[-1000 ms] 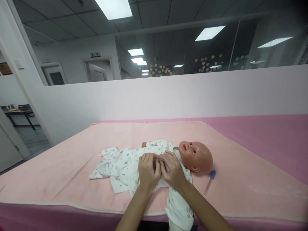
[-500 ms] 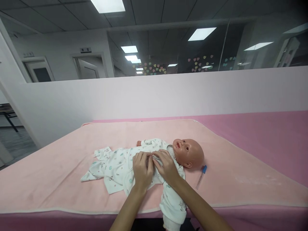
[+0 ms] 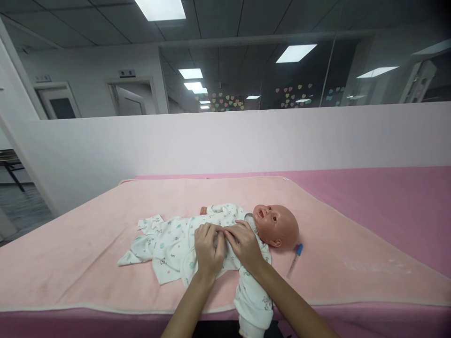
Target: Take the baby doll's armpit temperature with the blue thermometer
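Observation:
A baby doll [image 3: 276, 224] lies on its back on a pink blanket [image 3: 88, 253], head to the right. It wears a white printed romper [image 3: 169, 241], and one sleeve hangs over the near edge. My left hand [image 3: 207, 251] and my right hand [image 3: 244, 244] rest side by side on the doll's chest. The fingers of both are curled and pinch the romper's front where the two sides meet. A thin syringe with a blue cap [image 3: 294, 260] lies on the blanket just right of the doll's head.
The blanket covers a darker pink padded table [image 3: 387, 206] that runs off to the right. A low white partition wall [image 3: 246, 141] stands behind it, with glass panels above. An open doorway lies at the far left.
From one second ago the view has swung slightly right, so the doll sits further left in frame. My hands stay on the doll's chest with only small finger movements.

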`<state>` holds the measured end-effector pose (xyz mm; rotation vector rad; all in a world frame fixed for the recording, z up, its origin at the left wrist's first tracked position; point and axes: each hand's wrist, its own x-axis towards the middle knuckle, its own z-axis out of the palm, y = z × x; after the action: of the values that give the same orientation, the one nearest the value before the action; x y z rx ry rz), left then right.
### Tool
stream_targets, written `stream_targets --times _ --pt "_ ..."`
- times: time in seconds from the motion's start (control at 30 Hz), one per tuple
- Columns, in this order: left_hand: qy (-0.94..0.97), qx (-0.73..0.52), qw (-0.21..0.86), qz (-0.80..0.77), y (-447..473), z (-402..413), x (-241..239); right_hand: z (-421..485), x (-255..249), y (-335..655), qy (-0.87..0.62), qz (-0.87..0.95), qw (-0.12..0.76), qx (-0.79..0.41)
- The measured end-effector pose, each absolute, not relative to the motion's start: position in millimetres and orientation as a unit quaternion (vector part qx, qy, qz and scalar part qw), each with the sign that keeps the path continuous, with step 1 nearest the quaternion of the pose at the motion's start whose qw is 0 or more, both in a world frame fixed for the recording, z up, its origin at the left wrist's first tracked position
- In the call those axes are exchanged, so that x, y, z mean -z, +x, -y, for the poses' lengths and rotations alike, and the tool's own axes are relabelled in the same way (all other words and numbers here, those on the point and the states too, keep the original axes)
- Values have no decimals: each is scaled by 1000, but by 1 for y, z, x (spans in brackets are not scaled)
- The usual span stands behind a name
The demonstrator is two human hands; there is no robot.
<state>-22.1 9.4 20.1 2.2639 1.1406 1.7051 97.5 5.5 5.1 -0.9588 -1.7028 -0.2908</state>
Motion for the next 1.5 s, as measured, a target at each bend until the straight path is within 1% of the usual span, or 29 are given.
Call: stream_targets --times 0.3,0.43,0.57,0.63,0.73,0.9,1.0,1.23,1.5 --pt "772 -538 -32 -338 -24 -9 -20 -2 -7 95 -401 725 544 133" --pt "761 -518 -84 -382 -40 -9 -25 -2 -7 96 -381 720 556 166" --pt "786 -462 -19 -410 -60 -7 -26 0 -7 97 -361 704 580 192" --pt "800 -446 16 -402 -67 -6 -24 1 -10 93 -372 692 591 184" --pt "799 -448 43 -399 -71 -6 -19 3 -19 80 -393 689 589 151" --pt "786 -452 30 -421 -71 -9 -15 4 -25 55 -390 757 520 64" --pt "779 -450 28 -435 -72 -8 -17 2 -19 53 -409 757 508 24" --pt "775 -423 25 -470 -79 -7 -19 1 -13 59 -391 788 471 66" --pt "764 -448 41 -464 -79 -7 -16 0 -12 58 -379 791 476 63"
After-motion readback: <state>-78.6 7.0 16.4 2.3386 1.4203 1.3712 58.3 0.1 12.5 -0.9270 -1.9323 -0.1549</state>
